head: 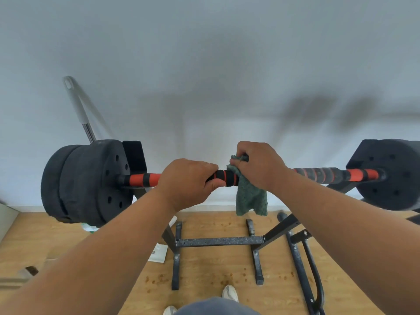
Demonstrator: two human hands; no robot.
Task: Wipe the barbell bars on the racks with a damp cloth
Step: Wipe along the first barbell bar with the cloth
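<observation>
On the rack by the pale wall lies the barbell bar, its orange and black grip sleeves running between the two stacks of black weight plates. The person stands square to the bar, shoes just short of the rack's feet. The left hand is wrapped around the bar a little left of its middle, fingers curled over the top and thumb beneath, steadying it. Just beside it, toward the right-hand plates, the right hand pinches a green cloth against the bar; the fingers bunch the upper part of the cloth on the bar, while most of it hangs loose below the bar.

My guess is that the wiping is under way near the bar's middle, with the ribbed grip to the right of the cloth and the orange ends next to the plates yet to be covered.

The risks look modest but real. The bar could roll or shift on its rests if the wiping hand pushes hard along it while the left hand loosens. The dangling part of the cloth might catch on the rack's upright just below the bar. With so little cloth actually on the bar, a stroke may skim only the top and leave the underside dirty.
</observation>
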